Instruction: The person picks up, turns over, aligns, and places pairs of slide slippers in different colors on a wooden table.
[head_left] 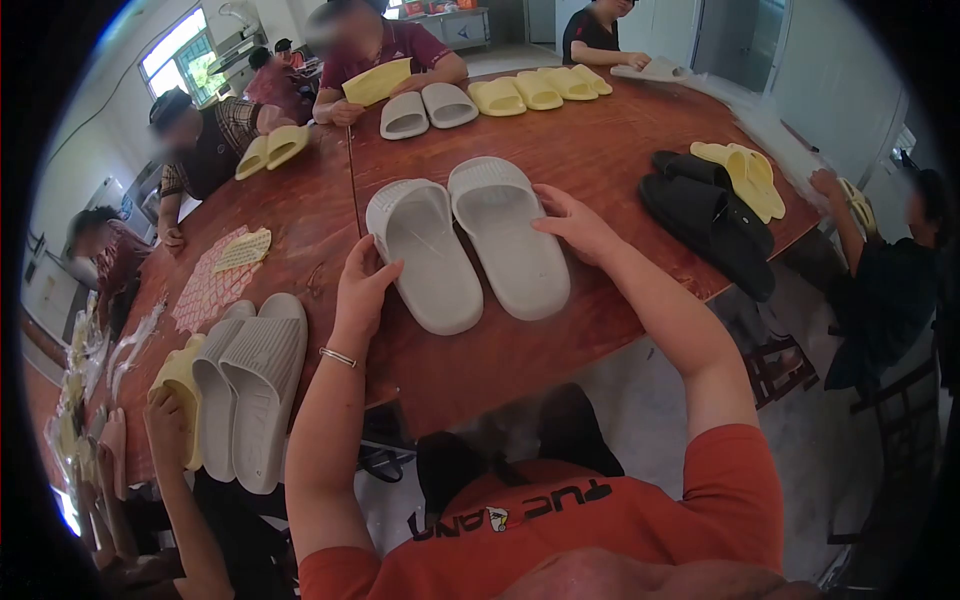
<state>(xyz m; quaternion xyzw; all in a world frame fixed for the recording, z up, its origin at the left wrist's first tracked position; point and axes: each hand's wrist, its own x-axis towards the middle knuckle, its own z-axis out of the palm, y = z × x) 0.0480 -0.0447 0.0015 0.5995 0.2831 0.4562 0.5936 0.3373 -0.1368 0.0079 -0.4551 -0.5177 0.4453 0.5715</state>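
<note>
Two grey slide sandals face me side by side over the table's near edge, toes pointing away. My left hand (368, 275) grips the left grey slide (432, 265) at its outer side, thumb over the rim of the footbed. On the other side, my right hand (575, 225) holds the right grey slide (515, 240) near its strap, thumb on top and fingers around the outer edge. Both slides look alike, with ribbed straps. The undersides of both are hidden.
A brown-red table (380, 360) spreads ahead. Grey ribbed slides (255, 390) lie at left, black slides (710, 220) and yellow slides (740, 175) at right. More yellow slides (540, 90) and grey slides (428, 110) line the far side. Several people sit around, handling slides.
</note>
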